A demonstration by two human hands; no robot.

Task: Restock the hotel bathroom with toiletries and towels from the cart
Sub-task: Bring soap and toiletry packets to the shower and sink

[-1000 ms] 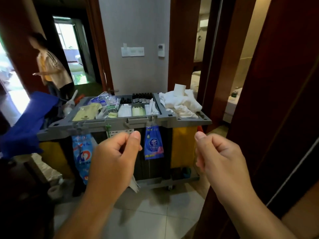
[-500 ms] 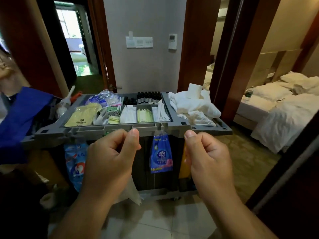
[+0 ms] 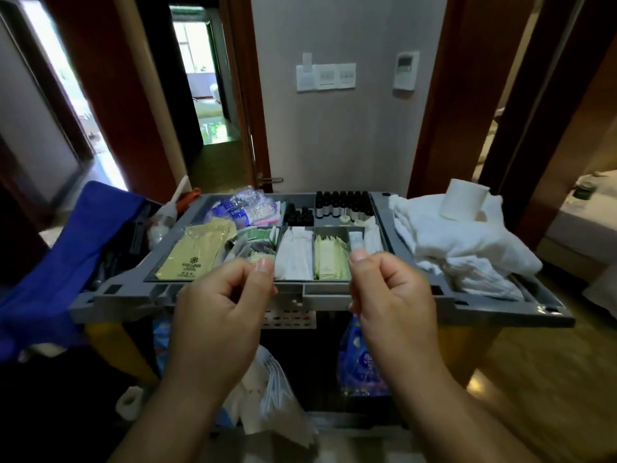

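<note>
From the head camera, my only view, I am standing right at the housekeeping cart (image 3: 133, 297), its grey top tray in front of me. My left hand (image 3: 220, 315) and right hand (image 3: 394, 302) are both raised over the tray's near rim. The fingers of each are curled in with the thumb against the forefinger, and I can see nothing held in either.

The supplies are all on the cart. The white towels (image 3: 460, 242) are heaped at the right end with a toilet roll (image 3: 462, 198) on top. The small dark bottles (image 3: 344, 203) stand in the back compartments. The white sachets (image 3: 293, 255) and pale green sachets (image 3: 329, 259) lie in the front ones, just beyond my thumbs. The gold packets (image 3: 197, 252) fill the front-left compartment.

I judge this to be the picking step, with nothing gathered yet. Next I should open one hand and reach down into a front compartment. The flat sachets lie packed close together, so lifting a single one calls for a fingertip pinch at its edge. The towels will want a full grasp.
</note>
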